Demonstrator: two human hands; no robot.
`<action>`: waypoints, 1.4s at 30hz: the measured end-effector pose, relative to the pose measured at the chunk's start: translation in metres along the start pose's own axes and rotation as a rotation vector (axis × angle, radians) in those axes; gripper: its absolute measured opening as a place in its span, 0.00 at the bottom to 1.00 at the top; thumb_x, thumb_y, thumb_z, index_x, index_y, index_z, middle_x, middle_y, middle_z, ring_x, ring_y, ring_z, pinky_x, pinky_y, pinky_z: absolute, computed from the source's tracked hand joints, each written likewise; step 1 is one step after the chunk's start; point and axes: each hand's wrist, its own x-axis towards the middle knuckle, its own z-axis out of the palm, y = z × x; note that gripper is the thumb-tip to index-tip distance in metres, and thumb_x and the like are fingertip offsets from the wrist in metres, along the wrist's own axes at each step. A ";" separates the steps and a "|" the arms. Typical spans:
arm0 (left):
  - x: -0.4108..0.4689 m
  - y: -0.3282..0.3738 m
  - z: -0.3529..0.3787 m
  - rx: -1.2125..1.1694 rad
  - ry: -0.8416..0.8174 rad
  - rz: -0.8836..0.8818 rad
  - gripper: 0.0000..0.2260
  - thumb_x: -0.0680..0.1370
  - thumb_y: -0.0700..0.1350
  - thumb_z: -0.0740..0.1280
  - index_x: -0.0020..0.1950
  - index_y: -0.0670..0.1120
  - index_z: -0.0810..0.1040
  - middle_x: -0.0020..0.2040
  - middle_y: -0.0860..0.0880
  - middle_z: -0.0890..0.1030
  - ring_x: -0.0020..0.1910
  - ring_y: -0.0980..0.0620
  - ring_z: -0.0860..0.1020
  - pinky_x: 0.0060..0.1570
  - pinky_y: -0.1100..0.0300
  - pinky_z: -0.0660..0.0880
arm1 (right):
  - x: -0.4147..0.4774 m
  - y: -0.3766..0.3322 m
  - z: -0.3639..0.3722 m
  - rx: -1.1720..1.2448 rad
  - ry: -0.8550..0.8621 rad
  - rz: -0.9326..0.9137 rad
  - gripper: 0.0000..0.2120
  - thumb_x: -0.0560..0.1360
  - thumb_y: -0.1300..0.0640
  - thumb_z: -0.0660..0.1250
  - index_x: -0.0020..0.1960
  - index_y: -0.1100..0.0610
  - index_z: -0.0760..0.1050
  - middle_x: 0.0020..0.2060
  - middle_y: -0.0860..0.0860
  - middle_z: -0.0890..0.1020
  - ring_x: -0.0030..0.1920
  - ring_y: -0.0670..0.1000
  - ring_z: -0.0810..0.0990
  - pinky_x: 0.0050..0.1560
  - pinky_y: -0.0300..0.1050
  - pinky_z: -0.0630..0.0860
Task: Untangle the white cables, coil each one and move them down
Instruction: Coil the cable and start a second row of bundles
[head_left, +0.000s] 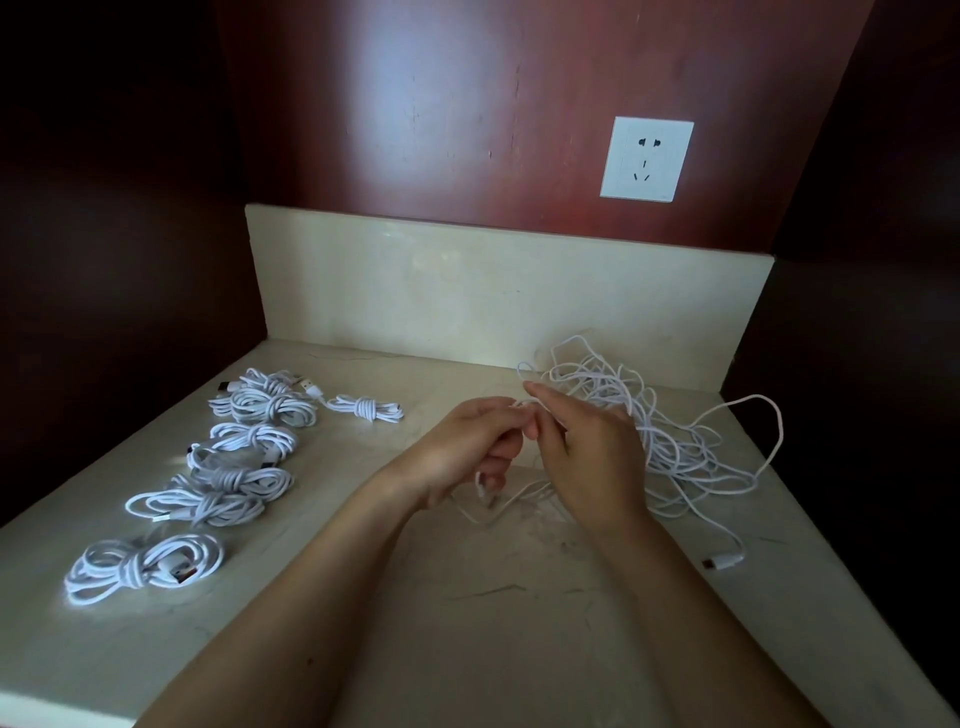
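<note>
Pale marble counter (493, 623), knotted white cable coils (208, 501) left, loose white cable tangle (670, 441) right, left hand (467, 447) and right hand (592, 452) pinching one thin white strand (520, 402).

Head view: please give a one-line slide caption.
Left hand and right hand pinch one white cable beside the tangled pile; coiled bundles lie at left.

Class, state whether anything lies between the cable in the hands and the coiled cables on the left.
Nothing visible: only countertop separates the held cable from the coiled cables; the tangle lies right.
</note>
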 end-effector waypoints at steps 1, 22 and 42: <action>0.000 -0.001 0.000 -0.012 -0.013 0.013 0.13 0.83 0.45 0.58 0.40 0.46 0.73 0.28 0.52 0.59 0.24 0.56 0.56 0.24 0.65 0.55 | 0.000 0.000 0.000 0.018 0.004 0.003 0.13 0.76 0.54 0.64 0.58 0.50 0.82 0.29 0.47 0.82 0.28 0.46 0.76 0.44 0.45 0.75; 0.003 0.007 -0.026 -0.327 0.378 0.473 0.20 0.83 0.39 0.58 0.74 0.53 0.65 0.59 0.47 0.78 0.53 0.44 0.83 0.52 0.50 0.81 | -0.002 0.003 0.008 0.025 -0.220 -0.074 0.09 0.80 0.52 0.56 0.45 0.49 0.74 0.30 0.43 0.67 0.32 0.49 0.70 0.37 0.46 0.67; 0.010 0.001 -0.072 -0.836 0.562 0.294 0.24 0.84 0.57 0.44 0.46 0.45 0.74 0.24 0.54 0.58 0.19 0.58 0.55 0.20 0.68 0.52 | -0.001 0.023 0.009 0.017 -0.365 0.022 0.10 0.75 0.47 0.60 0.39 0.50 0.74 0.32 0.44 0.75 0.37 0.48 0.74 0.41 0.45 0.69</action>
